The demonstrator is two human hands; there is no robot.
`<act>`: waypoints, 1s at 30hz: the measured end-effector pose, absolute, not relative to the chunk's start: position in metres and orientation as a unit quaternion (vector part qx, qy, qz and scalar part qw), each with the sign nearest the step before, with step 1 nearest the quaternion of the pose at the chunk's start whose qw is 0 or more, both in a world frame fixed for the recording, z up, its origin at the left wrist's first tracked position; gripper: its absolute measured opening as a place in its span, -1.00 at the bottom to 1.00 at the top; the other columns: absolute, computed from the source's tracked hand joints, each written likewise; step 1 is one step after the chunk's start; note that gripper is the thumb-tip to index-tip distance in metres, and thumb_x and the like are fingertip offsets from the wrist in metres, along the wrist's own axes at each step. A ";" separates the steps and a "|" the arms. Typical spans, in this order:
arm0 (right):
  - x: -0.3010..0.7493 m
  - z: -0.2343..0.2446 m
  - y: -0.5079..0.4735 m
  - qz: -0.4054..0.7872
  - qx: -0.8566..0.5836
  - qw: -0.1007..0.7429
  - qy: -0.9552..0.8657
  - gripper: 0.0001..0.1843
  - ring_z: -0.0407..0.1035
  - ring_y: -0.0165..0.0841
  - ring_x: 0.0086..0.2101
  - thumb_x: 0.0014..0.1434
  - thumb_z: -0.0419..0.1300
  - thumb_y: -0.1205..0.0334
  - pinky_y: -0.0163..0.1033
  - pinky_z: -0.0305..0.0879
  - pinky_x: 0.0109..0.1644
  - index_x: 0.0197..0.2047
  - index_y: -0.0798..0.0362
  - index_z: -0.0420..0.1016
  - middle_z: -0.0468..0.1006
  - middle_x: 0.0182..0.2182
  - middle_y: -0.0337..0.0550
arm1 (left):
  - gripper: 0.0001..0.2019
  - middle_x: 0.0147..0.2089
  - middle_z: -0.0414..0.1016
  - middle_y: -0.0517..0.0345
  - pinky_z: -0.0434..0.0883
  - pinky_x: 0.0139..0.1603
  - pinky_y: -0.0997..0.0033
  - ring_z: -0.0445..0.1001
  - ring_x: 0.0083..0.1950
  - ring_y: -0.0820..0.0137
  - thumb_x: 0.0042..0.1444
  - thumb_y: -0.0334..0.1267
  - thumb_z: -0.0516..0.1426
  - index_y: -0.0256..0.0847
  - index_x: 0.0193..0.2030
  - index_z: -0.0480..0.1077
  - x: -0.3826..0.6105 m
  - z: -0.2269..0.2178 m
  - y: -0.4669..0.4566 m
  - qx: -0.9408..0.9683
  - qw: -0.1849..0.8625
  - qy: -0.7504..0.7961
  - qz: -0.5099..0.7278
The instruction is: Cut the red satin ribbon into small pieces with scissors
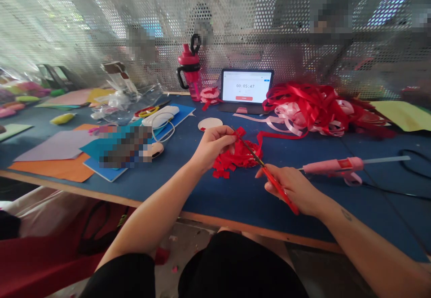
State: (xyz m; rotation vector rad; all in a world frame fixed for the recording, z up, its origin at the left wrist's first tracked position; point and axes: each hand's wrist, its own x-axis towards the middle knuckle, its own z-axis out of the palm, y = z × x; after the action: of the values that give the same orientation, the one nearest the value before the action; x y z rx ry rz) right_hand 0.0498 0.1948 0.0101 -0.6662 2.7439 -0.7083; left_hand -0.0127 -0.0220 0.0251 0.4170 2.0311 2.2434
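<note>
My left hand (pixel 213 147) pinches a fringed bunch of red ribbon (pixel 235 157) above the blue tabletop (pixel 215 194). My right hand (pixel 289 188) grips a pair of red-handled scissors (pixel 276 183), with the long dark blades reaching up and left into the bunch by my left fingers. One red ribbon strand (pixel 279 135) runs from the bunch to a large tangled heap of red and pale pink ribbon (pixel 313 109). A pink hot glue gun (pixel 336 166) lies just beyond my right hand.
A tablet showing a timer (pixel 245 86) stands behind a white disc (pixel 210 123) and a small red rosette (pixel 210 95). A pink bottle (pixel 190 73) stands at the back. Coloured paper sheets (pixel 57 154) and plastic bags lie left, before a perforated metal screen (pixel 235 15).
</note>
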 end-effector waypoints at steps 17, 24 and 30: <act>0.050 0.004 0.195 -0.382 -0.224 0.134 0.886 -0.75 0.19 -0.46 -0.69 0.24 -0.02 0.11 -0.37 0.09 -0.53 -0.27 0.06 0.41 0.21 -0.73 -0.38 | -0.88 -0.72 0.27 0.28 -0.10 -0.67 0.61 0.10 -0.70 0.66 -0.10 -0.31 0.16 -0.29 -0.53 0.31 -0.015 0.025 -0.025 0.141 0.058 0.665 0.731; 0.048 0.000 0.197 -0.367 -0.204 0.110 0.901 -0.66 0.25 -0.41 -0.65 0.14 0.01 0.03 -0.33 0.13 -0.52 -0.13 0.06 0.37 0.32 -0.64 -0.30 | -0.88 -0.57 0.41 0.19 0.13 -0.58 0.63 0.21 -0.60 0.61 0.03 -0.37 0.03 -0.29 -0.32 0.37 -0.019 0.020 -0.025 0.177 0.064 0.608 0.771; 0.050 -0.002 0.202 -0.356 -0.284 0.029 0.890 -0.32 0.28 -0.33 -0.56 0.22 -0.30 -0.32 -0.23 0.19 -0.42 -0.13 0.08 0.32 0.39 -0.56 -0.18 | -0.93 -0.44 0.49 0.16 0.32 -0.45 0.64 0.36 -0.51 0.61 0.13 -0.33 0.07 -0.29 -0.26 0.31 -0.019 0.020 -0.021 0.183 0.027 0.615 0.766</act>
State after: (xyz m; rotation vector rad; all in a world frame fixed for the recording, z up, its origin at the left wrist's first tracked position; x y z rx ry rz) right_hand 0.0501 0.2017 -0.0023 -0.8755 2.7445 -1.0972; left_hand -0.0191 -0.0207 0.0201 0.5653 1.8991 2.3669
